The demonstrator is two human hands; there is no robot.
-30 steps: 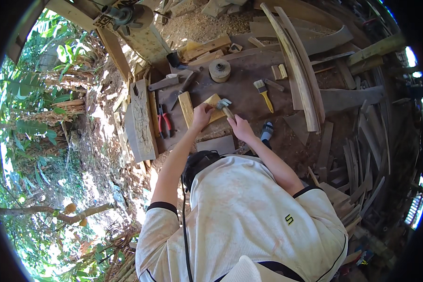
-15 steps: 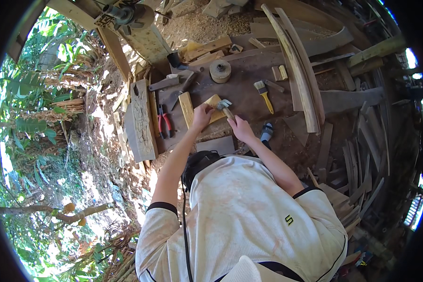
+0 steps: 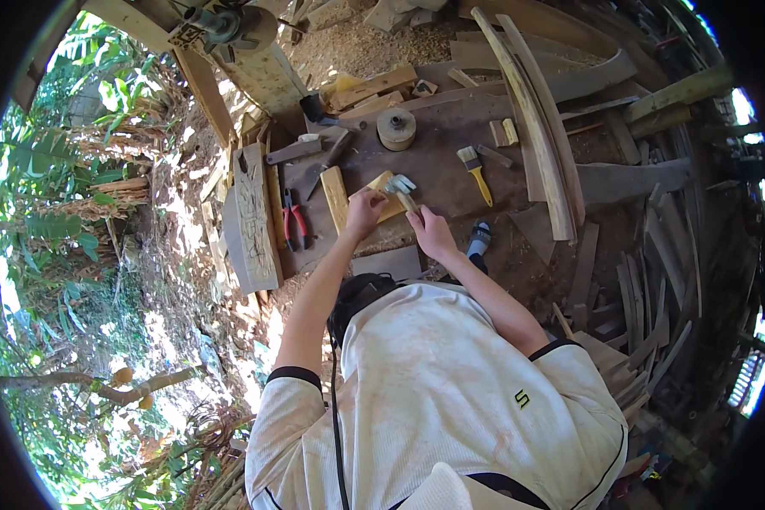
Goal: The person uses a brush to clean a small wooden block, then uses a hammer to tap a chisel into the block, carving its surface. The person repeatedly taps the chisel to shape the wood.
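My right hand [image 3: 433, 235] is wrapped round the wooden handle of a claw hammer [image 3: 407, 202]. The hammer's metal head is over a light wooden block [image 3: 375, 184], close to the fingers of my left hand [image 3: 365, 214]. Those fingers are pinched together at the block; whatever is between them is too small to make out. Just left of it a second light wooden piece [image 3: 336, 200] lies at an angle, its near end by my left wrist.
On the brown bench top [image 3: 438, 144] lie red-handled pliers [image 3: 295, 219], a dark-bladed tool [image 3: 336, 157], a yellow-handled paintbrush [image 3: 476, 176] and a round canister [image 3: 396, 129]. Long curved boards [image 3: 540, 127] rise at right. A rough plank [image 3: 255, 217] edges the left.
The hammer head and my right hand have shifted slightly left, bringing the head nearer my left fingers. My left hand stays at the block.
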